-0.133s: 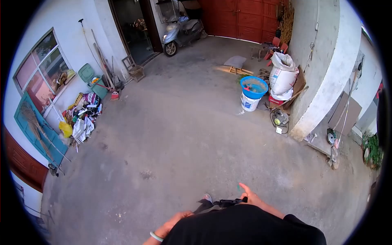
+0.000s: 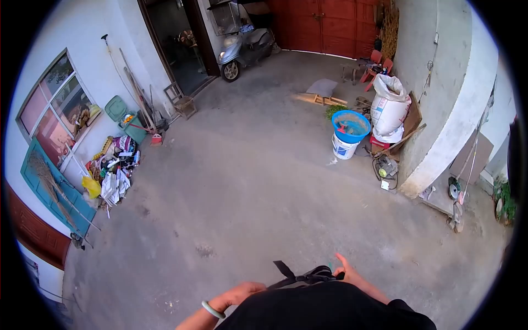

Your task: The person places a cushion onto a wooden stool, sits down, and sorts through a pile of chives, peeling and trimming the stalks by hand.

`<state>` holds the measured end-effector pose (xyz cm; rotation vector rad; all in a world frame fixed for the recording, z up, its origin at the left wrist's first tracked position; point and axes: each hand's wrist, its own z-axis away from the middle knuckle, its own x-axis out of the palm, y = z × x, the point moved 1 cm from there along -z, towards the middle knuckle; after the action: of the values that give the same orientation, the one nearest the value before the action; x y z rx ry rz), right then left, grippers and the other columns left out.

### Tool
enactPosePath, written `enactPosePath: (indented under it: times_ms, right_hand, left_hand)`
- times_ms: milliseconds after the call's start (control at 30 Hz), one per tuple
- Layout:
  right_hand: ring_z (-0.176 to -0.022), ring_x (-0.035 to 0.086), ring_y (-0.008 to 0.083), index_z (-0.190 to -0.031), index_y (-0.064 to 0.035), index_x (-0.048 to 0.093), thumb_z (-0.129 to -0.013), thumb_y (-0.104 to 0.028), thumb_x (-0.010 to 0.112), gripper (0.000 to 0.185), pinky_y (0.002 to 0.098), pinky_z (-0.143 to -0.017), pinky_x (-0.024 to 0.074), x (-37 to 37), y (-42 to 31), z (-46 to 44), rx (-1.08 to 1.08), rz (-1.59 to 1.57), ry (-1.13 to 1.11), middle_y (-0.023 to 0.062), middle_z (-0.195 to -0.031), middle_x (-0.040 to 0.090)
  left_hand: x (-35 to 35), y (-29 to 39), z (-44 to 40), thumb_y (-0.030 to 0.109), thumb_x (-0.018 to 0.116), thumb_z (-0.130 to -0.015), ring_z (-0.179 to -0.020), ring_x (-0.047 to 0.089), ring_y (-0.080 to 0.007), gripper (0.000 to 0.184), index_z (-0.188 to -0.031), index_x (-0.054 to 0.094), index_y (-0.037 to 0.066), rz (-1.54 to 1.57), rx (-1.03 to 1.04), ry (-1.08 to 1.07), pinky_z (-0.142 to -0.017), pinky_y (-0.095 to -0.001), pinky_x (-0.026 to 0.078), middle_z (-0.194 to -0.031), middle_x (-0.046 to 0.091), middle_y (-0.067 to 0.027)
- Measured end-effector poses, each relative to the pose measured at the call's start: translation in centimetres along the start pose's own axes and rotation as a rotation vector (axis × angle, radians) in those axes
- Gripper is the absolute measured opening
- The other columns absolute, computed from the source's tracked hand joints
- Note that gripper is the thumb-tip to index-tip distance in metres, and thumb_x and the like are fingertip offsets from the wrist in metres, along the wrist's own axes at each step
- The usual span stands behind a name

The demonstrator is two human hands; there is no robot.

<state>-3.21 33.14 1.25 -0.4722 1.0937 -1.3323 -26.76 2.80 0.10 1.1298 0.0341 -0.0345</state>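
At my waist, in front of the black shirt [image 2: 324,305], lies a black strap [image 2: 297,279] with a loose end sticking up. My left hand [image 2: 245,291] is closed on the strap's left part, its fingers curled and partly hidden; a pale green bangle [image 2: 213,310] circles that wrist. On the other side my right hand [image 2: 353,273] grips the strap's right end. One of its fingers points forward and the others are bent, partly hidden by the strap and shirt.
A blue basin [image 2: 351,126] sits on a white bucket [image 2: 345,147], beside a white sack [image 2: 388,110] and a pillar [image 2: 434,115]. Ahead stands a scooter [image 2: 242,52] near a red gate [image 2: 324,25]. Piled clutter [image 2: 118,165] and a green bin [image 2: 132,129] line the left wall.
The strap's loose end has swung up and now stands above my waist. My left hand has shifted slightly right, and my right hand a little right and down. The whole view has turned slightly.
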Motion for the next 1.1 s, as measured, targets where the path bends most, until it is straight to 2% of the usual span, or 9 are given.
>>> enactPosePath:
  times_ms: [100,233,300,433,467,533,700,833,1100]
  right_hand:
    - [-0.098,0.055,0.0172,-0.148,-0.0068,0.006,-0.078,-0.014,0.074,0.098,0.0319,-0.094,0.0408,6.1,-4.7,-8.0,-0.010,-0.345,-0.100,0.0099,-0.101,0.059]
    - [-0.107,0.054,0.0198,-0.148,-0.0068,0.006,-0.082,-0.013,0.071,0.093,0.0336,-0.099,0.0386,0.8,-10.5,-16.4,0.124,-0.561,-0.215,0.0120,-0.113,0.057]
    - [-0.109,0.053,0.0212,-0.148,-0.0084,0.008,-0.083,-0.013,0.070,0.090,0.0337,-0.100,0.0379,-1.8,-11.6,-22.3,0.088,-0.511,-0.270,0.0126,-0.115,0.057]
    - [-0.109,0.054,0.0264,-0.145,-0.0101,0.019,-0.084,-0.014,0.068,0.078,0.0340,-0.098,0.0389,-9.6,-18.1,-33.5,-0.005,-0.249,-0.273,0.0130,-0.115,0.057]
    - [-0.108,0.055,0.0280,-0.144,-0.0100,0.022,-0.084,-0.015,0.067,0.075,0.0345,-0.097,0.0395,-11.7,-21.0,-35.2,0.010,-0.208,-0.279,0.0130,-0.115,0.058]
    - [-0.103,0.056,0.0203,-0.148,-0.0099,0.013,-0.083,-0.021,0.068,0.085,0.0316,-0.095,0.0394,-14.0,-22.4,-39.9,-0.008,-0.119,-0.315,0.0105,-0.107,0.061]
    - [-0.102,0.056,0.0245,-0.147,-0.0074,0.011,-0.085,-0.023,0.065,0.084,0.0336,-0.093,0.0413,-20.3,-27.8,-49.9,-0.039,-0.114,-0.356,0.0138,-0.108,0.058]
    - [-0.101,0.057,0.0266,-0.147,-0.0064,0.009,-0.085,-0.022,0.064,0.084,0.0348,-0.092,0.0418,-23.5,-29.7,-58.2,-0.014,-0.145,-0.327,0.0141,-0.107,0.058]
    - [-0.099,0.058,0.0255,-0.146,-0.0065,0.013,-0.081,-0.016,0.068,0.085,0.0335,-0.089,0.0441,-30.9,-37.0,-73.3,0.050,-0.225,-0.003,0.0145,-0.103,0.060]
  left_hand:
    - [-13.2,0.5,3.3,0.031,0.052,-0.093,-0.084,0.055,-0.0126,0.029,-0.100,0.062,0.004,-0.196,-0.125,-0.169,-0.078,-0.0298,0.045,-0.083,0.062,-0.0056]
    - [-23.0,2.8,-4.1,0.027,0.054,-0.092,-0.087,0.055,-0.0117,0.025,-0.099,0.062,0.004,-0.174,-0.014,-0.119,-0.081,-0.0287,0.044,-0.088,0.062,-0.0045]
    - [-26.8,4.4,-8.3,0.026,0.055,-0.092,-0.090,0.054,-0.0109,0.024,-0.098,0.061,0.004,-0.136,-0.089,-0.047,-0.082,-0.0278,0.044,-0.092,0.061,-0.0034]
    - [-34.0,12.7,-16.3,0.016,0.060,-0.089,-0.094,0.052,-0.0105,0.015,-0.099,0.061,0.004,0.368,-0.118,0.194,-0.083,-0.0257,0.043,-0.100,0.059,-0.0010]
    - [-35.8,13.7,-18.4,0.013,0.062,-0.088,-0.089,0.053,-0.0096,0.015,-0.101,0.060,0.005,0.326,-0.098,0.181,-0.080,-0.0245,0.044,-0.095,0.060,-0.0006]
    - [-40.1,16.0,-21.5,0.013,0.063,-0.088,-0.084,0.054,-0.0085,0.017,-0.104,0.060,0.005,0.218,-0.197,0.136,-0.077,-0.0236,0.045,-0.090,0.061,-0.0001]
    - [-48.9,21.1,-27.1,0.010,0.067,-0.085,-0.074,0.055,-0.0073,0.025,-0.109,0.061,0.005,0.229,-0.137,0.217,-0.070,-0.0245,0.048,-0.081,0.061,0.0003]
    - [-58.3,21.3,-34.1,0.010,0.069,-0.082,-0.072,0.057,-0.0097,0.028,-0.109,0.062,0.004,-0.077,-0.124,0.167,-0.070,-0.0246,0.049,-0.081,0.062,-0.0026]
    - [-79.4,27.4,-49.1,0.008,0.066,-0.084,-0.074,0.057,-0.0099,0.023,-0.106,0.062,0.004,-0.161,-0.127,-0.117,-0.071,-0.0247,0.048,-0.083,0.063,-0.0021]
